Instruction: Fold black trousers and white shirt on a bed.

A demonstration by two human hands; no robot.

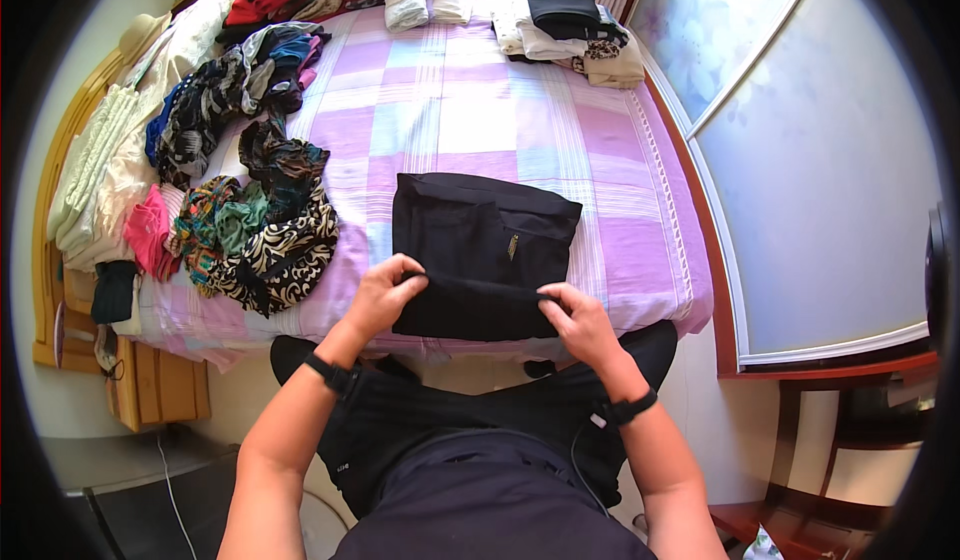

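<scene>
A folded black garment (465,230) lies on the plaid bedspread (465,124) at the bed's near edge. It carries a small gold-coloured mark on its upper layer, to the right. My left hand (386,293) pinches the left end of a folded edge of the cloth between thumb and fingers. The right end of that same edge is held by my right hand (576,320). Between my hands the edge runs nearly straight, slightly raised. Whether the garment is trousers or something else, I cannot tell.
Crumpled patterned scarves (277,256) and dark clothes (217,102) heap along the left. Folded clothes (562,19) are stacked at the far right, with white folded cloths (407,7) at the far middle. A wooden headboard (56,185) stands left; sliding wardrobe doors (825,185) rise on the right.
</scene>
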